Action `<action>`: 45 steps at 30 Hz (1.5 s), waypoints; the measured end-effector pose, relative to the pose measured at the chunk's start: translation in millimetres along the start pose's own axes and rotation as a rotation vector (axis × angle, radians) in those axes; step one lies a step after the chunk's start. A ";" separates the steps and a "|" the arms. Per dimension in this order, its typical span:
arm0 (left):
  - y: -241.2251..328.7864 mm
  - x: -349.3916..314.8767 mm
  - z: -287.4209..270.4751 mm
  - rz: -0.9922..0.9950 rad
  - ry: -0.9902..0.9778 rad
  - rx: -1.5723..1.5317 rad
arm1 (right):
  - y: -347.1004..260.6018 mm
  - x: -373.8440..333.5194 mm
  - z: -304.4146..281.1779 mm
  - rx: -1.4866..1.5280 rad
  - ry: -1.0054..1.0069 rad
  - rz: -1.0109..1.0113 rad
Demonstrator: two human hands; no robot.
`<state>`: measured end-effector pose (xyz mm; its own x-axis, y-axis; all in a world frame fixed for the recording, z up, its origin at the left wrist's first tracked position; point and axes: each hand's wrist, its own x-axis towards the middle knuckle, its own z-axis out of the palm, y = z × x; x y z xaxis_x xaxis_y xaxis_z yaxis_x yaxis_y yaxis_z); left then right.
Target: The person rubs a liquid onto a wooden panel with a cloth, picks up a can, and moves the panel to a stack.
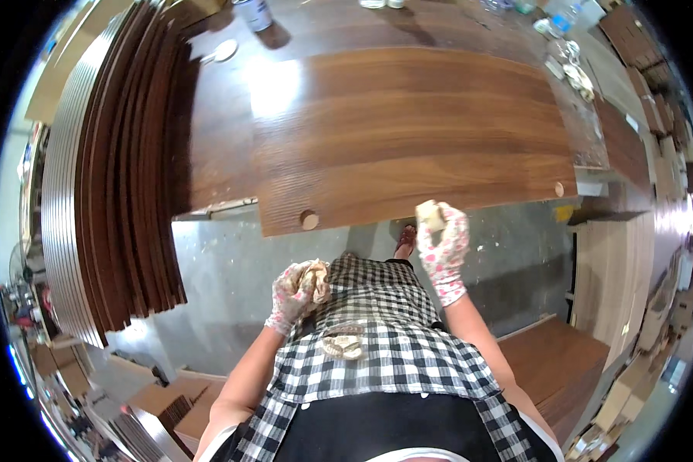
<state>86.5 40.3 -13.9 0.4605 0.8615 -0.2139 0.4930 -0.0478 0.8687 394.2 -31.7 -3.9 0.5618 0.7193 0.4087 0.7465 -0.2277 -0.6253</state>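
on my feed, the large brown wood-grain panel (416,123) lies flat on the dark brown worktable (215,146), its near edge overhanging toward the person. i have the left hand (287,291), in a white glove with pinkish marks, closed around a crumpled beige cloth (314,279), low and well apart from the panel. the right hand (446,242), in a white glove with pink spots, pinches a small pale yellow block (430,216) at the near edge; i can't tell whether the block touches it.

as for progress, two round pale recesses (309,221) are already in the panel, one near each near corner. its broad face looks even to me, though glare hides a patch at the far left. with cloth and block both in hand, i'd judge this panel unfinished, and i can't read how much of its edge is done. the tall row of dark brown boards (123,169) stands on the left; whether those are finished or waiting, i can't say.
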 end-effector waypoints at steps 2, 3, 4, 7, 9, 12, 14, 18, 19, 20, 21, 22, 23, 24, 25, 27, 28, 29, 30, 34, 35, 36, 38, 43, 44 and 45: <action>-30.2 -26.0 -32.9 -0.046 0.045 -0.002 | -61.3 -32.9 46.1 0.060 -0.077 -0.146; -45.5 -38.9 -47.1 -0.042 0.054 -0.005 | -86.7 -47.6 65.9 0.050 -0.131 -0.186; -61.0 -50.8 -58.3 -0.040 0.063 -0.010 | -110.9 -59.5 83.8 0.038 -0.188 -0.229; -92.9 -81.1 -70.7 -0.146 0.102 -0.189 | -169.1 -72.3 120.0 0.025 -0.382 -0.344; -98.3 -93.1 -75.3 -0.193 0.120 -0.188 | -203.4 -72.2 143.7 0.002 -0.417 -0.440; -90.9 -101.9 -71.9 -0.213 0.194 -0.097 | -241.4 -57.3 164.5 0.037 -0.625 -0.628; -99.5 -105.2 -80.5 -0.202 0.204 -0.060 | -255.6 -57.5 173.7 0.095 -0.580 -0.632; -108.7 -113.7 -93.1 -0.099 0.230 -0.027 | -236.4 -68.1 145.9 0.056 -0.427 -0.541; -111.2 -115.6 -86.3 -0.123 0.241 -0.050 | -215.0 -66.4 131.4 0.080 -0.384 -0.548; -111.5 -114.3 -82.4 -0.143 0.248 -0.072 | -198.7 -65.0 113.9 0.025 -0.396 -0.501; -106.2 -108.3 -84.3 -0.153 0.237 -0.033 | -187.7 -66.6 105.7 -0.053 -0.477 -0.391; -112.6 -105.1 -86.9 -0.175 0.210 -0.040 | -192.8 -68.2 106.1 0.005 -0.466 -0.353; -119.6 -103.6 -90.0 -0.148 0.194 -0.016 | -203.3 -71.7 112.7 0.013 -0.470 -0.394; -126.8 -103.9 -93.9 -0.124 0.181 0.009 | -218.3 -77.2 122.1 0.022 -0.475 -0.436; -130.8 -100.6 -94.7 -0.102 0.156 -0.019 | -230.3 -81.5 134.0 0.001 -0.469 -0.497; -136.9 -95.4 -96.2 -0.084 0.166 -0.079 | -241.5 -82.9 153.7 -0.004 -0.584 -0.513; -137.7 -96.1 -97.1 -0.077 0.165 -0.120 | -244.9 -82.6 158.5 -0.058 -0.638 -0.525; -138.0 -98.3 -99.0 -0.074 0.187 -0.118 | -245.9 -80.7 157.2 -0.079 -0.606 -0.518; -144.3 -100.9 -98.2 -0.079 0.206 -0.130 | -246.4 -76.9 154.0 -0.099 -0.573 -0.511; -188.0 -110.1 -84.6 -0.122 0.263 -0.068 | -275.2 -66.6 159.6 -0.050 -0.797 -0.731; -188.9 -111.9 -84.3 -0.164 0.246 -0.118 | -279.0 -68.6 165.6 -0.066 -0.855 -0.809; -191.2 -113.2 -82.6 -0.208 0.228 -0.169 | -277.6 -66.3 175.6 -0.108 -0.963 -0.808; -192.1 -117.6 -83.6 -0.228 0.267 -0.057 | -286.7 -43.7 189.9 -0.188 -1.015 -0.728; -202.5 -138.1 -78.7 -0.365 0.354 -0.135 | -282.8 46.9 248.7 -0.271 -0.833 -0.787; -187.7 -139.6 -86.1 -0.379 0.355 -0.165 | -274.7 69.1 263.1 -0.224 -0.796 -0.748; -204.9 -150.1 -74.0 -0.331 0.413 -0.134 | -266.7 93.0 282.3 -0.179 -0.772 -0.723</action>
<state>-138.2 -41.8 -126.7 -0.0450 0.9476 -0.3162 0.4519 0.3016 0.8395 146.7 281.2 13.2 -0.3647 0.9283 0.0728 0.8884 0.3704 -0.2713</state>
